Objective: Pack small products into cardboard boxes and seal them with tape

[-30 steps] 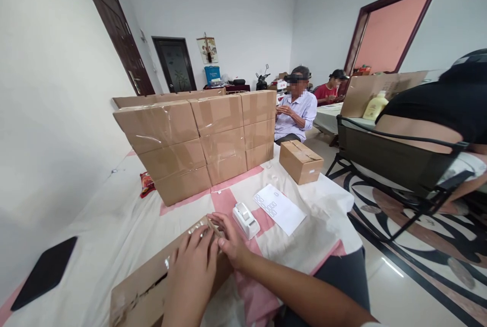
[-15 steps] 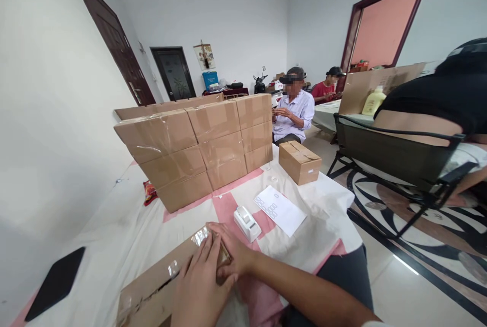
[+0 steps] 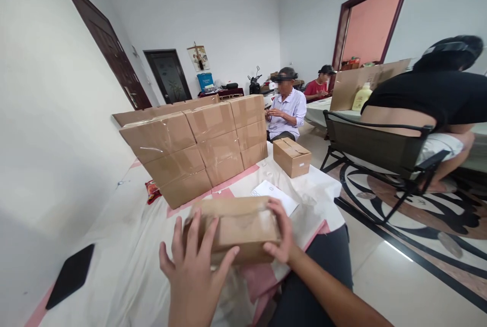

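Note:
A cardboard box (image 3: 239, 228), slightly blurred, is in front of me over the cloth-covered table. My right hand (image 3: 280, 233) grips its right end, fingers over the top edge and thumb on the near side. At the box's left end is my left hand (image 3: 198, 261), its fingers spread wide; whether they press on the cardboard I cannot tell. Behind the box a white sheet of paper (image 3: 279, 196) with printed outlines is partly covered. The small white device seen earlier is hidden now.
A wall of stacked cardboard boxes (image 3: 201, 149) stands across the table. Another box (image 3: 292, 157) sits at the far right corner. A black phone-like slab (image 3: 71, 275) and a red packet (image 3: 152, 192) lie to the left. People sit beyond, one on a folding chair (image 3: 376, 139).
The box has turned to lie crosswise and moved right and away from me. My hands have parted from its far corner to its two ends. My view has shifted slightly right.

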